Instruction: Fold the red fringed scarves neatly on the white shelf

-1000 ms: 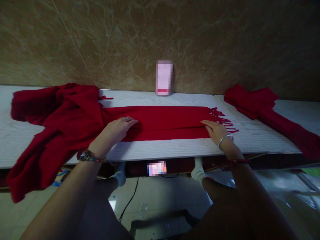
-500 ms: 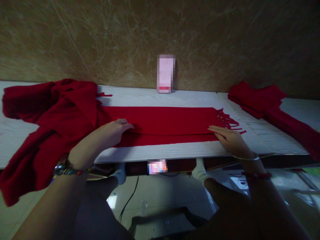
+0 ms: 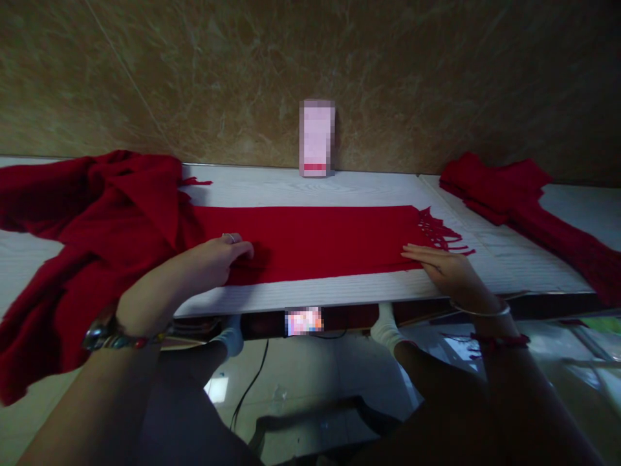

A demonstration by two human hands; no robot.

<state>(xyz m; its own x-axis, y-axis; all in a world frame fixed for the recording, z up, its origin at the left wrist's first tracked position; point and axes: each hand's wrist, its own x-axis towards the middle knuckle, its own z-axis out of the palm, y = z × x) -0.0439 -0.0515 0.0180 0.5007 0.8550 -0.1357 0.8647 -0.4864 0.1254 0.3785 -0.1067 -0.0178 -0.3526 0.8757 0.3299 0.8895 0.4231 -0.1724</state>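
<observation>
A red scarf [image 3: 310,239] lies stretched flat in a long strip, its near edges almost lined up and its fringe at the right end. My left hand [image 3: 218,259] is at the near edge on the strip's left part, fingers curled and closed on the cloth. My right hand [image 3: 436,262] rests at the near right corner beside the fringe, its fingers straight and laid on the cloth; its thumb is hidden. The rest of the scarf appears bunched in a loose red heap [image 3: 111,213] at the left, partly behind my left forearm.
A white wood-grain bench top [image 3: 272,188] runs along a brown marbled wall [image 3: 218,77]. Against the wall stands a blurred pink phone-like object [image 3: 317,136]. Another folded red cloth [image 3: 504,191] lies at the right. Below the front edge are a blurred lit screen [image 3: 304,321] and a dark cable [image 3: 252,382].
The scarf's upper layer has come toward me, so the strip of lower layer along the near edge has narrowed. My left hand has shifted slightly left and nearer. My right hand has hardly moved.
</observation>
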